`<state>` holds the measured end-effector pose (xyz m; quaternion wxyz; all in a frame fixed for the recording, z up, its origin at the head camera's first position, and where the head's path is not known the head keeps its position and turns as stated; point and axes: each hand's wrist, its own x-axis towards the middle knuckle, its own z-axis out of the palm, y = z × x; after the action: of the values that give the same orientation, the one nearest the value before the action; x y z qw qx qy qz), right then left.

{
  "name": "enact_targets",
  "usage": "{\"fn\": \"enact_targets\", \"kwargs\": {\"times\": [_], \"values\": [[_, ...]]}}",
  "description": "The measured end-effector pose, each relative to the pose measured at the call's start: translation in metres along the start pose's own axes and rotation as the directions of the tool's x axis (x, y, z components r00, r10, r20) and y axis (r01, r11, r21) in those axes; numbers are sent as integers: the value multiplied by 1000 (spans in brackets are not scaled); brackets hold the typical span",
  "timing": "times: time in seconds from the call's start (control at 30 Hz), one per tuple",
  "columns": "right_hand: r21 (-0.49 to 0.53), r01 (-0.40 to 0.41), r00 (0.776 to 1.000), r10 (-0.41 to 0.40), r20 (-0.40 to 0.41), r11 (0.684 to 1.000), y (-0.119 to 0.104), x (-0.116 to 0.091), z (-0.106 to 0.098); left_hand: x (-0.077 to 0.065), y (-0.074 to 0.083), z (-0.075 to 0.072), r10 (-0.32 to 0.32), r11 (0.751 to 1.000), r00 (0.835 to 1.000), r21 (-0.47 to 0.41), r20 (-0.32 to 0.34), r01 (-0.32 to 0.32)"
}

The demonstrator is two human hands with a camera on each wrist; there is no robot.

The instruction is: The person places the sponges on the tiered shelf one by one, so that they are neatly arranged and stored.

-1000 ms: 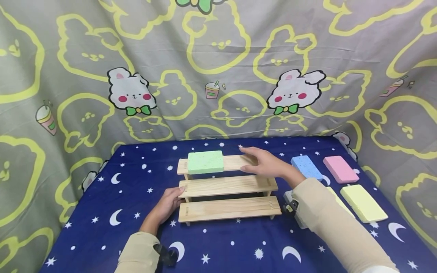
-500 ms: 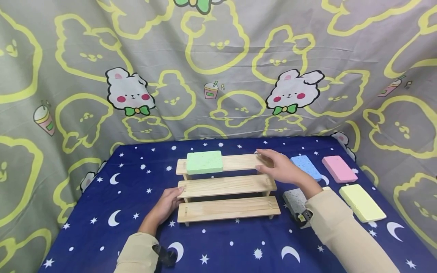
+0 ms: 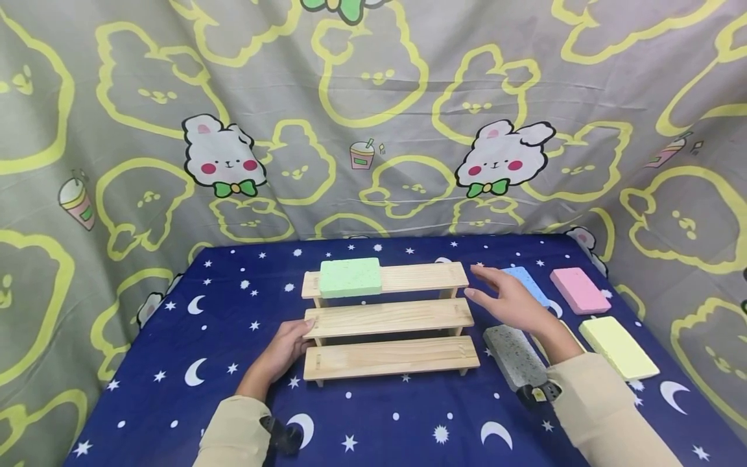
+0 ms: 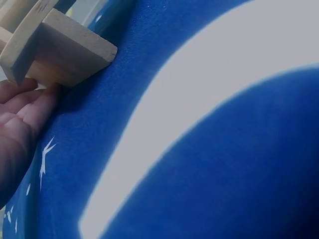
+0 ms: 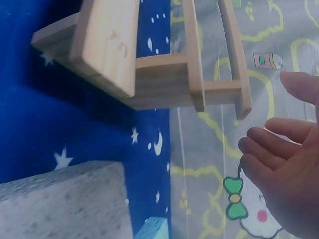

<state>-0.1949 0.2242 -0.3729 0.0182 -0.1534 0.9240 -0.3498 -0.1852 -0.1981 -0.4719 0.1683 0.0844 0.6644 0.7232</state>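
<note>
A three-tier wooden step rack [image 3: 397,318] stands mid-table in the head view. On the left of its top tier lies a green sponge [image 3: 350,277]. My left hand [image 3: 283,350] holds the rack's left end, thumb on the middle tier; in the left wrist view its fingers [image 4: 37,107] rest against the wooden side leg [image 4: 70,50]. Just off the right end of the top tier is my right hand [image 3: 510,303], holding nothing, fingers loosely extended. It partly covers a blue sponge [image 3: 530,284]. A speckled grey sponge [image 3: 513,353] lies below that wrist.
Further right on the starry blue cloth [image 3: 175,395] lie a pink sponge [image 3: 580,290] and a yellow sponge [image 3: 618,348]. Another yellowish one is mostly hidden by the right forearm. A grey patterned curtain [image 3: 408,194] hangs behind the table.
My right hand has moved right from over the top tier to beyond its right end, uncovering the tier and the grey sponge. My left hand and the green sponge have stayed put.
</note>
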Motion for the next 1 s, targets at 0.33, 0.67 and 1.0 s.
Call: {"fn": "enact_targets", "kwargs": {"times": [0.33,0.67,1.0], "values": [[-15,-102,994,102,-26,995,22,-24,3,2,2,0,-12,1000,1000,23,7,12],[-8,-202,978,201,-58,979,49,-54,10,1,4,-2,-21,999,1000,29,16,20],[-118,-260,964,252,-79,958,66,-84,19,2,3,-1,-29,999,999,34,18,29]]}}
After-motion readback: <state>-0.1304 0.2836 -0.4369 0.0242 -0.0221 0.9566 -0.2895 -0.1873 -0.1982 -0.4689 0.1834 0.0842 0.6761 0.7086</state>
